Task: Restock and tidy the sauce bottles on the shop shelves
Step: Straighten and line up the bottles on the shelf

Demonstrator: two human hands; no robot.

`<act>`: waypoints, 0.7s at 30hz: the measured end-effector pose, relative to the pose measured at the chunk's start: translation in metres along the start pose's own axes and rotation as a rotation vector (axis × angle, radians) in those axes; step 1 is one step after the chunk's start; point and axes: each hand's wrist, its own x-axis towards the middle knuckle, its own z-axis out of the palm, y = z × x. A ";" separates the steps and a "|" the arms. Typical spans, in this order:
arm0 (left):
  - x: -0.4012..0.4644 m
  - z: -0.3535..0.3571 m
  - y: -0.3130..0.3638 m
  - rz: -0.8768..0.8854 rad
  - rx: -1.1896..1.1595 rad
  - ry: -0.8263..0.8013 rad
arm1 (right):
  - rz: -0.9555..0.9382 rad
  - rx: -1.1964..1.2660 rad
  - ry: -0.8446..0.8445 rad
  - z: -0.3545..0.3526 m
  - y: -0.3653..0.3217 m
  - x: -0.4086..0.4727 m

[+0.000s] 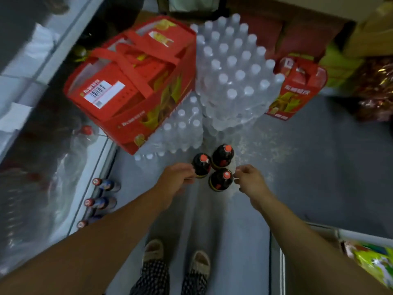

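Grey floor (308,167): three dark sauce bottles (214,167) with red caps, upright, clustered touching at centre; shrink-wrapped water-bottle packs (231,81) at 12 o'clock; red gift box (297,90) at 2 o'clock; bagged goods (376,90) at 3 o'clock.

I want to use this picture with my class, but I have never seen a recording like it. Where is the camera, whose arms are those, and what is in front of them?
The single picture comes from a camera worn on a person's head, looking down, so the arms are that person's own. Three dark sauce bottles with red caps stand together on the grey floor of a shop aisle. The left hand is against the left bottle, and the right hand, fingers curled, is beside the near bottle; whether either grips a bottle is unclear. Behind them are wrapped packs of water bottles and a red carton resting partly on them. More bottles lie on the low shelf at the left. The person's feet show below.
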 end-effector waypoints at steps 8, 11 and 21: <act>0.116 0.029 -0.089 -0.007 0.150 -0.007 | 0.136 0.035 0.043 0.050 0.119 0.092; 0.165 0.034 -0.127 0.001 0.209 -0.025 | 0.168 0.063 0.057 0.076 0.157 0.126; 0.302 0.033 -0.233 0.027 0.388 -0.115 | 0.247 0.309 0.093 0.144 0.247 0.232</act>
